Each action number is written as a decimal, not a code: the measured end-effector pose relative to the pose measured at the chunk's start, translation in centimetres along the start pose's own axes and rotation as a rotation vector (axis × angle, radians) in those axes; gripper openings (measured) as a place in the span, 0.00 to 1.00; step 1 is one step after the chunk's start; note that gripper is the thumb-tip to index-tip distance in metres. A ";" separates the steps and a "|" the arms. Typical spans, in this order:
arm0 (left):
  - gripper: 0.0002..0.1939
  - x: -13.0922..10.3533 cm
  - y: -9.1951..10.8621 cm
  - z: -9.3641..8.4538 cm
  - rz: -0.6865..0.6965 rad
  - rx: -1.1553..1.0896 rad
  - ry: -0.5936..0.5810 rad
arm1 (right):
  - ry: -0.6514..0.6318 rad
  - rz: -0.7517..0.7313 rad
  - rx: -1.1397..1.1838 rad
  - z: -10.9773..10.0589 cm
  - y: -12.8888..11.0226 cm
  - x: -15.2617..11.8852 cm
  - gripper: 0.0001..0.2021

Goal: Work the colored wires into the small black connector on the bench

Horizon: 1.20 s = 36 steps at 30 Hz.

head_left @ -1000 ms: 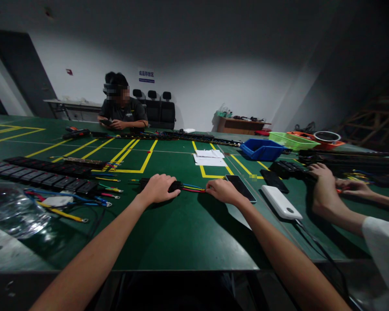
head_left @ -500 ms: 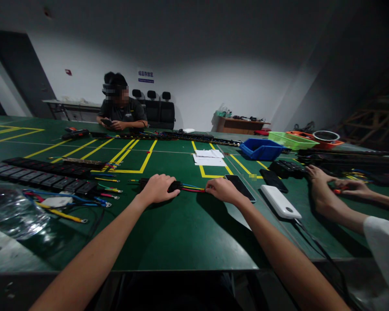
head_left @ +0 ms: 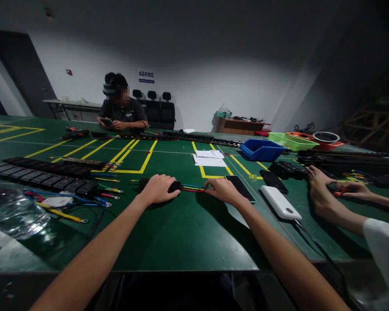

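On a green table (head_left: 181,233), a black block (head_left: 175,186) lies directly under the left hand (head_left: 157,188), which curls around it — long axis side to side. Right of the block, the right hand (head_left: 219,190) pinches its coloured wires (head_left: 193,188). Beyond the block — a seated person (head_left: 125,110) and a pale wall (head_left: 194,103).

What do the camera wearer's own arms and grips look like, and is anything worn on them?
The left grip and right grip are bare human hands without gloves. The left forearm and right forearm are bare to the picture's edge: no sleeve, watch, band, cable or marking shows. Rings are too small to judge.
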<state>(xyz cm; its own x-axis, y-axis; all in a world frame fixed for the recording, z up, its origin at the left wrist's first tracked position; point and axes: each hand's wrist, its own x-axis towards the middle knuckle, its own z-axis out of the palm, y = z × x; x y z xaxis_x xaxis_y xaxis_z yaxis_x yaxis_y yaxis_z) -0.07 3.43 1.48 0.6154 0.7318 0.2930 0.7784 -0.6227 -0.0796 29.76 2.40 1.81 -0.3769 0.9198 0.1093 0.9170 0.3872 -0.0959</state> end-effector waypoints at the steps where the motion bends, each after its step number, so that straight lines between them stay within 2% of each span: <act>1: 0.25 0.0 0.0 0.0 0.000 -0.002 -0.001 | 0.002 0.003 0.002 0.0 -0.1 0.0 0.10; 9: 0.25 0.0 0.0 -0.1 0.000 -0.014 0.000 | 0.014 0.022 0.018 0.3 0.0 0.0 0.16; 13: 0.25 0.0 0.0 -0.1 0.002 -0.017 -0.001 | 0.010 0.019 0.001 0.1 -0.1 0.0 0.10; 24: 0.26 0.0 0.1 -0.1 -0.009 0.007 -0.009 | 0.003 -0.064 0.065 0.6 0.3 0.2 0.09; 36: 0.26 0.0 0.0 -0.1 -0.002 -0.009 -0.003 | 0.010 -0.075 0.117 0.9 0.5 0.3 0.07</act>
<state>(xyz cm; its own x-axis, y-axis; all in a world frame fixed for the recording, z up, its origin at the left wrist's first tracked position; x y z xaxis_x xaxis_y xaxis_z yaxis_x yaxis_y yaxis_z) -0.08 3.34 1.54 0.6144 0.7337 0.2903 0.7783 -0.6240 -0.0703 29.97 2.87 0.95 -0.4418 0.8876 0.1303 0.8648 0.4600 -0.2015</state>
